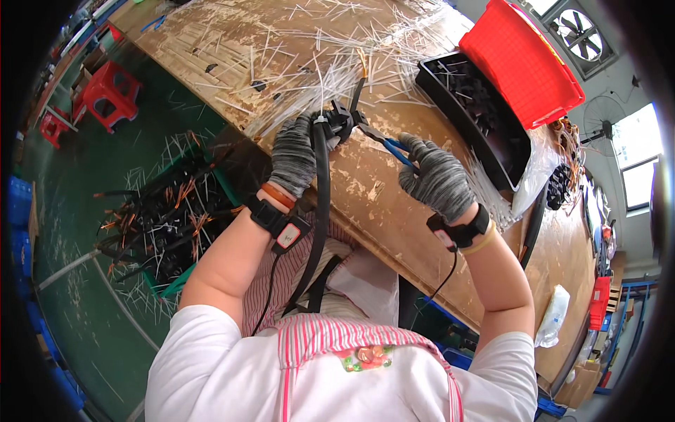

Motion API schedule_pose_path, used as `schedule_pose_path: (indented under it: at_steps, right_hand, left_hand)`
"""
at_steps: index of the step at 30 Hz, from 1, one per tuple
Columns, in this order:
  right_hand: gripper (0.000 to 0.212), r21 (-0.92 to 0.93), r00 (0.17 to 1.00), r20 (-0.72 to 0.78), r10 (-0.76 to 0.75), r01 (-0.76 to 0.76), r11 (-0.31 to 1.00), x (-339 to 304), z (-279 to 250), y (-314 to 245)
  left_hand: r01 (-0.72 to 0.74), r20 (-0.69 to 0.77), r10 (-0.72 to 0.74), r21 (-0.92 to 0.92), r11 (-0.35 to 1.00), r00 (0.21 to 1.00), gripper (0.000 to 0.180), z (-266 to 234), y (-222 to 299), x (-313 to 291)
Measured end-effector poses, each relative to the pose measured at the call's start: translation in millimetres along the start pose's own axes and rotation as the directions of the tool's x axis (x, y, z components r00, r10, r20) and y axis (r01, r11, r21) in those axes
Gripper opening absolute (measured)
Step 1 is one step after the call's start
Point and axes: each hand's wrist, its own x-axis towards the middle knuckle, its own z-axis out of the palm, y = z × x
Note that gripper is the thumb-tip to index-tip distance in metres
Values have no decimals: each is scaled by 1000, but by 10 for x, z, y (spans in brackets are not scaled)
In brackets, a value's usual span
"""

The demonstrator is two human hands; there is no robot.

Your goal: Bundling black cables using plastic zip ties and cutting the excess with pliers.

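My left hand (292,151), in a grey knitted glove, is closed around a black cable (322,190) near a black plastic connector part (342,121). From there the thick cable hangs over the table edge toward my lap. A white cable tie (320,91) stands up from the bundle beside my left fingers. My right hand (437,176), gloved the same way, grips blue-handled pliers (395,149). Their jaws reach the right side of the black part. Beyond it a short black cable end with orange wire tips (363,65) points away from me.
Loose white cable ties (337,42) litter the worn wooden table (380,186). A black bin (485,105) of small dark parts and a red crate (520,60) stand at right. At left, a green crate (169,287) full of cables and a red stool (112,95) stand on the floor.
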Motion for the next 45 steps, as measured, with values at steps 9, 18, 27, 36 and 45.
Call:
schedule_pose_path:
  at_steps: [9, 18, 27, 36, 45]
  right_hand:
    - [64, -128, 996, -88, -12, 1, 992, 136, 44, -533]
    - [63, -270, 999, -52, 15, -29, 963, 208, -53, -727]
    - [65, -282, 998, -60, 5, -21, 959, 183, -26, -743]
    - [66, -306, 991, -130, -39, -3, 952, 168, 6, -744]
    - [61, -310, 990, -139, -22, -22, 950, 214, 25, -834]
  left_hand:
    - [-8, -19, 10, 67, 998, 1000, 49, 114, -160, 16]
    - [6, -40, -4, 49, 999, 999, 52, 110, -123, -10]
    - [6, -52, -3, 57, 998, 999, 45, 82, -69, -24]
    - [38, -16, -39, -35, 999, 999, 47, 100, -114, -10]
    - [-32, -81, 38, 72, 997, 996, 32, 41, 22, -23]
